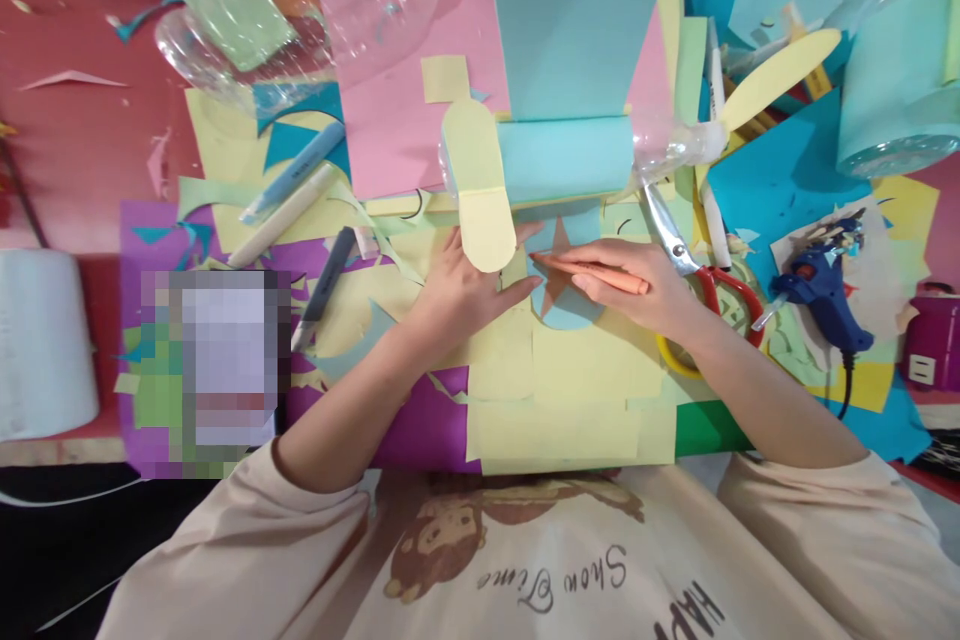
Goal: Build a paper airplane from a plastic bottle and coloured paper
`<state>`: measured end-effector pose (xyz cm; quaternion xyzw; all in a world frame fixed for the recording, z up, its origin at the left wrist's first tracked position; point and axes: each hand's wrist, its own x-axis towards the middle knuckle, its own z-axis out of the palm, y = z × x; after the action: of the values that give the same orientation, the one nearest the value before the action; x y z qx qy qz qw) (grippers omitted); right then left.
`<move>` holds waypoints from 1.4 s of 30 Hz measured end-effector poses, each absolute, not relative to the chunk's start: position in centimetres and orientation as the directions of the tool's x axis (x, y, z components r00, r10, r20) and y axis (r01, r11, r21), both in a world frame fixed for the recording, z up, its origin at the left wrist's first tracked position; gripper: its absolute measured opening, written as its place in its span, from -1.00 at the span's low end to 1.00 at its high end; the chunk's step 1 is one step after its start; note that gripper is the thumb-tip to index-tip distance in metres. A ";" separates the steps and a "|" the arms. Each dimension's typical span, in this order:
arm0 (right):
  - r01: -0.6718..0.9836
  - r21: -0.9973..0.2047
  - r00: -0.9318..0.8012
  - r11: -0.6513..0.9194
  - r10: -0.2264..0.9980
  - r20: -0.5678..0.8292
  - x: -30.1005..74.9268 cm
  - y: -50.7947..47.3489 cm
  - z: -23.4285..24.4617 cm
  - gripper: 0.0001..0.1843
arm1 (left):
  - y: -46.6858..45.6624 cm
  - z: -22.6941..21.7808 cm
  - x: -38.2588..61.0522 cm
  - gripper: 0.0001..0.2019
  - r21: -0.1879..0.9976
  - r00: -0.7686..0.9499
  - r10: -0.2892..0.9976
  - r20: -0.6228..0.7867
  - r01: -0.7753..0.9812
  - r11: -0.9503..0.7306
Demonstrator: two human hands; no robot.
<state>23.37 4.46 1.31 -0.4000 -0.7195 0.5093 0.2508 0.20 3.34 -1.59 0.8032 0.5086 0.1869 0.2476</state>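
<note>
My right hand (651, 288) is closed around an orange marker (611, 277). Its tip points left, over a round light-blue paper disc (574, 312) that bears an orange star (556, 282). My left hand (469, 292) lies flat with thumb and fingers apart, just left of the disc. Some of its fingers are hidden by a rounded yellow paper strip (486, 230). That strip is on the left end of a plastic bottle wrapped in light-blue paper (566, 158), lying sideways beyond my hands. A yellow paper blade (780, 75) sticks out from its cap end. Yellow sheets (577, 420) lie beneath my hands.
Scissors (679, 255) with red and yellow handles lie by my right forearm. Farther right sits a blue glue gun (829, 295) with a cord. Several markers (292, 170) and paper scraps lie left. Clear bottles (382, 0) stand or lie at the back. A white roll (45, 345) is far left.
</note>
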 end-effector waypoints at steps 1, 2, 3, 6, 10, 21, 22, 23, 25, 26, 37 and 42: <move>0.322 -0.933 -0.558 0.158 0.828 -0.052 23.4 4.5 1.3 -0.71 | 3.3 -1.6 0.2 -0.53 0.588 0.414 0.909 0.048 0.724 -0.361; 0.323 -0.934 -0.561 0.153 0.826 -0.058 23.4 4.5 1.4 -0.71 | 3.3 -1.6 0.2 -0.53 0.589 0.416 0.908 0.045 0.723 -0.361; 0.322 -0.935 -0.562 0.147 0.825 -0.064 23.4 4.5 1.4 -0.71 | 3.3 -1.5 0.1 -0.54 0.589 0.418 0.907 0.043 0.723 -0.361; 0.310 -0.944 -0.548 0.115 0.833 -0.078 23.4 4.4 1.5 -0.71 | 3.3 -1.4 0.1 -0.54 0.586 0.423 0.905 0.042 0.723 -0.366; 0.305 -0.941 -0.558 0.145 0.828 -0.053 23.4 4.5 1.6 -0.73 | 3.3 -1.2 0.1 -0.54 0.574 0.435 0.899 0.044 0.725 -0.379; 0.319 -0.939 -0.546 0.131 0.835 -0.069 23.3 4.3 1.9 -0.76 | 3.2 -1.2 0.0 -0.52 0.566 0.450 0.893 0.022 0.730 -0.382; 0.322 -0.939 -0.540 0.122 0.838 -0.076 23.3 4.3 1.9 -0.76 | 3.2 -1.2 0.0 -0.53 0.568 0.449 0.893 0.027 0.728 -0.384; 0.324 -0.939 -0.533 0.116 0.842 -0.080 23.3 4.3 1.9 -0.76 | 3.2 -1.2 0.0 -0.53 0.570 0.449 0.893 0.032 0.726 -0.385; 0.329 -0.938 -0.527 0.112 0.846 -0.084 23.3 4.3 2.0 -0.75 | 3.2 -1.2 0.0 -0.54 0.572 0.450 0.892 0.035 0.723 -0.387; 0.331 -0.937 -0.526 0.112 0.847 -0.084 23.3 4.3 1.9 -0.75 | 3.2 -1.2 0.0 -0.54 0.572 0.451 0.892 0.038 0.722 -0.389; 0.328 -0.938 -0.522 0.114 0.849 -0.079 23.5 4.2 1.6 -0.75 | 3.2 -1.3 0.0 -0.53 0.566 0.442 0.896 0.050 0.727 -0.390; 0.321 -0.936 -0.540 0.146 0.840 -0.054 23.4 4.3 1.6 -0.75 | 3.2 -1.4 0.0 -0.53 0.566 0.441 0.895 0.071 0.721 -0.401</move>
<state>23.37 4.27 1.56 -0.4071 -0.7131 0.5112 0.2538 0.00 3.19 -1.44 0.8160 0.4950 0.1856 0.2340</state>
